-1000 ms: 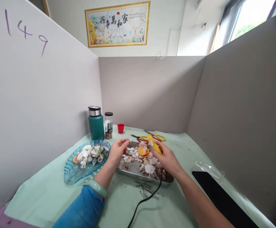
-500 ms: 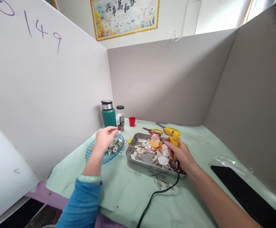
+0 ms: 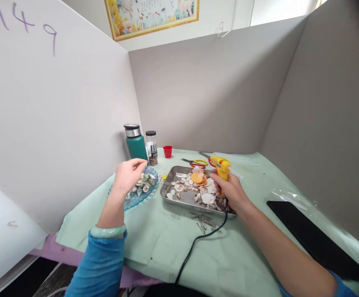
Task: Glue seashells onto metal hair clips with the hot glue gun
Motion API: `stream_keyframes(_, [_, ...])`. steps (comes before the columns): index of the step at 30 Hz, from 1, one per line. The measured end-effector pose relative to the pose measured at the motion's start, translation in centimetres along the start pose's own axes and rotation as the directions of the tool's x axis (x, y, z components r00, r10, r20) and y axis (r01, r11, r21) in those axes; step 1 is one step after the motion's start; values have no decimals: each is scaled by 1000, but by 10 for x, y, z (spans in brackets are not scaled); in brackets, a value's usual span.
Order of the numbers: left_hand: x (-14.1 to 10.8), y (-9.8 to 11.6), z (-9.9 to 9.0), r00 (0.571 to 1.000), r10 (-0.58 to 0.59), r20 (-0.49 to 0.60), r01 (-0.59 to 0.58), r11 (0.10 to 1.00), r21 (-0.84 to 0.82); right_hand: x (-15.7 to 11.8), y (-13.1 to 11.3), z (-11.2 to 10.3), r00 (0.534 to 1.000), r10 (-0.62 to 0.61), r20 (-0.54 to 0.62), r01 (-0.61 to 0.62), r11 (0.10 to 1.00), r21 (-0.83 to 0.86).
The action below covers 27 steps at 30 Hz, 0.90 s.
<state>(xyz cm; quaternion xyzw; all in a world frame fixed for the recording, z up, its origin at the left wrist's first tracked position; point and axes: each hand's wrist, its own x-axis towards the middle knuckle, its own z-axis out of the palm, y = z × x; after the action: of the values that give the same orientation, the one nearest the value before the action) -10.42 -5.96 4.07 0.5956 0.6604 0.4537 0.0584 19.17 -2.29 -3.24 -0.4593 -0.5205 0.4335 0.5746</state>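
My right hand (image 3: 230,187) is wrapped round a yellow hot glue gun (image 3: 221,163), with a clear glue stick jutting from its back and a black cord trailing down. The gun is over the right side of a metal tray (image 3: 167,199) holding white, orange and speckled seashells (image 3: 208,199). Above a blue scalloped glass plate (image 3: 132,203), my left hand (image 3: 128,175) has its thumb and fingers pinched together; what they hold, if anything, cannot be made out. Greenish-grey shells (image 3: 145,184) are heaped on the plate, partly hidden by that hand.
Behind the plate stand a teal bottle (image 3: 137,146), a black-capped jar (image 3: 152,148) and a red cup (image 3: 167,152). Scissors (image 3: 194,163) lie behind the tray. Small metal clips (image 3: 202,222) lie in front of it. Grey panels (image 3: 198,99) enclose the table; a black slab (image 3: 303,231) is at right.
The view has tipped down and slightly right. Both hands keep nearly the same places over the plate and tray. A small white speck by the left fingertips no longer shows.
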Motion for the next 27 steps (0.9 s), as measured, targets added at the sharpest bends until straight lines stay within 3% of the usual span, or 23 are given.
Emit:
stream_keyframes(3, [-18, 32, 19, 957, 91, 274, -32, 976, -213, 0, -2, 0, 1000, 7, -3, -7, 1000, -7])
stream_keyframes(4, [-26, 40, 25, 921, 154, 357, -63, 965, -254, -1, -3, 0, 1000, 5, 3, -5, 1000, 2])
stream_keyframes(6, [-43, 52, 36, 805, 286, 520, -145, 945, -295, -1, -4, 0, 1000, 1, -3, -1, 1000, 15])
stream_keyframes(8, [-61, 58, 47, 692, 380, 614, -228, 922, -314, -1, -5, 1, 1000, -1, -10, 1, 1000, 8])
stream_keyframes(10, [-76, 58, 58, 658, 411, 631, -301, 912, -280, -1, -6, 1, 1000, -5, -9, 5, 1000, 7])
stream_keyframes(14, [-95, 49, 85, 683, 341, 645, -463, 886, 22, -1, -7, 2, 1000, -4, -17, 4, 1000, -4])
stream_keyframes(16, [-99, 43, 97, 712, 305, 632, -476, 872, 117, 0, -6, 2, 1000, -3, -10, 3, 1000, 1])
stream_keyframes(21, [-103, 33, 112, 790, 290, 541, -347, 938, 5, 2, -2, 1, 999, -32, -5, 32, 999, -11])
stream_keyframes(27, [-104, 38, 92, 801, 273, 532, -325, 946, 5, 3, 2, 0, 999, -35, 6, 35, 999, -29])
